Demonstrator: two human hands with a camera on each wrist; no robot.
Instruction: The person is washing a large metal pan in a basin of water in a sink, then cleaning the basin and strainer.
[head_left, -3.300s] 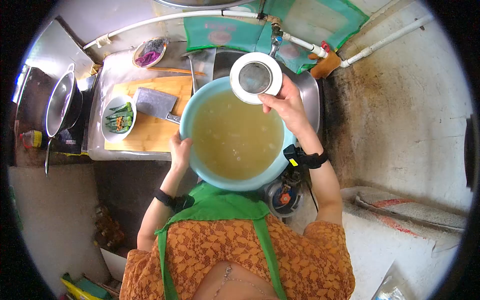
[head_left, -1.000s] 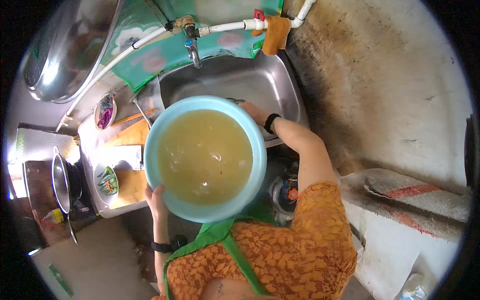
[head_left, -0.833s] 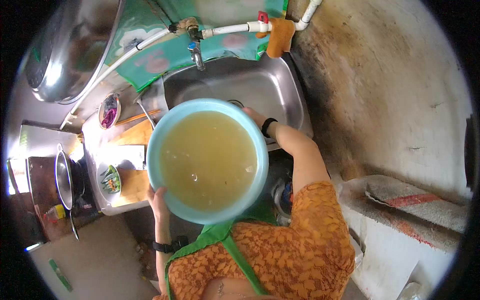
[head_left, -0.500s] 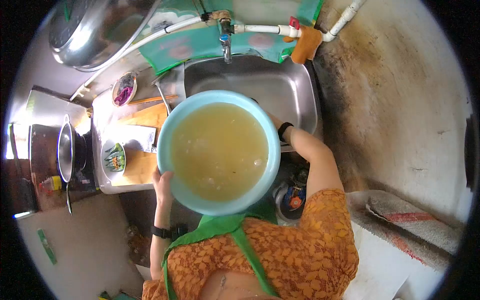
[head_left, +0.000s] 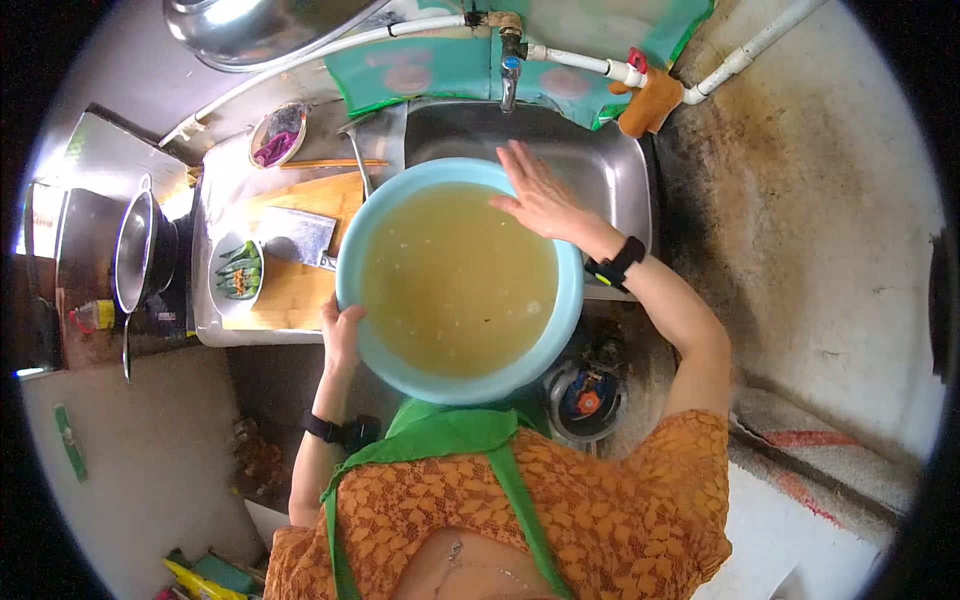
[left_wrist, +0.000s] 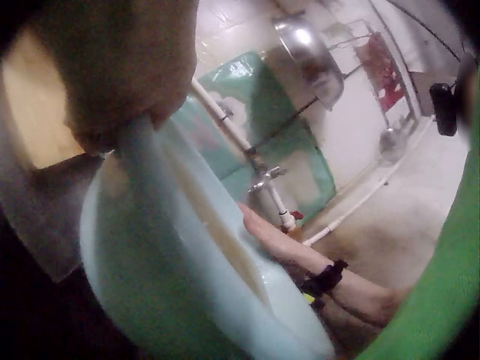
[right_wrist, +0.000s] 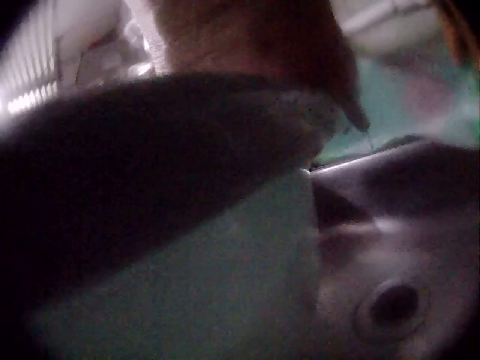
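A big light-blue basin (head_left: pixel 452 391) full of cloudy yellowish liquid (head_left: pixel 455 280) is held up in front of the steel sink (head_left: pixel 605 170). My left hand (head_left: pixel 343 328) grips its near-left rim, with the thumb hooked over the edge (left_wrist: pixel 135 112). On the far-right rim rests my right hand (head_left: pixel 537 197), fingers straight and spread, with nothing in it. The right wrist view shows the basin wall (right_wrist: pixel 225 270) close up, and the sink drain (right_wrist: pixel 394 304) beyond it.
A tap (head_left: pixel 508 80) hangs over the sink. Left of the basin, a cutting board (head_left: pixel 300 285) carries a cleaver (head_left: pixel 295 235), with a bowl of green vegetables (head_left: pixel 238 268) beside it. A pan (head_left: pixel 140 250) sits on the stove at far left. A gas cylinder (head_left: pixel 585 395) stands below.
My right hand, which earlier held a round strainer and then reached down into the sink, has come up empty onto the basin's rim. The left hand keeps its grip.
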